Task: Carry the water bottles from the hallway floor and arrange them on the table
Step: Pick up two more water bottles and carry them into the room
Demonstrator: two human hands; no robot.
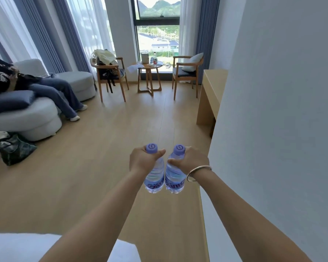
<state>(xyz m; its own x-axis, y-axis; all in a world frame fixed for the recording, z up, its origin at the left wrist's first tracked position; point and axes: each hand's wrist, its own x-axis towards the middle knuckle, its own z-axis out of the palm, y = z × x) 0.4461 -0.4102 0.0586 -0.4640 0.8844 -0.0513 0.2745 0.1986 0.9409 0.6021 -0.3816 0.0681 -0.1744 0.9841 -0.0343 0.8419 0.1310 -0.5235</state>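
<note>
2 bare forearms reach fwd over the wood floor. Left hand is curled round the neck of 1 water bottle, the left bottle, thumb across under its purple cap; right hand grips the neck of a 2nd, the right bottle, same way, w/ 1 silver bangle on that wrist. Both bottles hang upright in the air, side by side, nearly touching, blue labels facing the camera, well above the floor. Right side: white wall, then 1 light wood desk against it. Left side: 1 dark patterned bag on the floor beside a white sofa, where 1 person in jeans sits w/ 1 blue cushion. Far end, by the window: 2 wooden armchairs, left chair piled w/ bags, right chair w/ 1 pale pillow, and btwn them 1 small round table holding a few items, too small to count surely. Blue curtains both sides.
</note>
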